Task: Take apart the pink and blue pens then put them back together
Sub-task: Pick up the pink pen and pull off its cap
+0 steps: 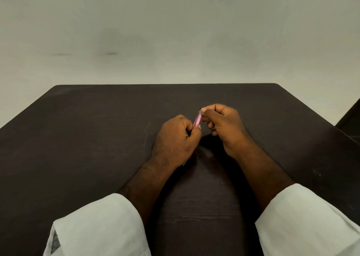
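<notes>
A short stretch of the pink pen point(197, 120) shows between my two hands, tilted up toward the right. My left hand point(176, 138) is closed around its lower end, with the rest of the pen hidden inside the fist. My right hand point(222, 123) pinches the upper end between thumb and forefinger. Both hands hover just above the dark table point(87, 138) near its middle. No blue pen is visible anywhere; I cannot tell whether it lies under my hands.
The dark brown table runs to a far edge point(165, 84) against a pale wall. Faint scratches point(146, 137) mark the surface left of my hands. My white sleeves point(101, 226) cover the near edge. A dark object point(350, 117) stands past the right corner.
</notes>
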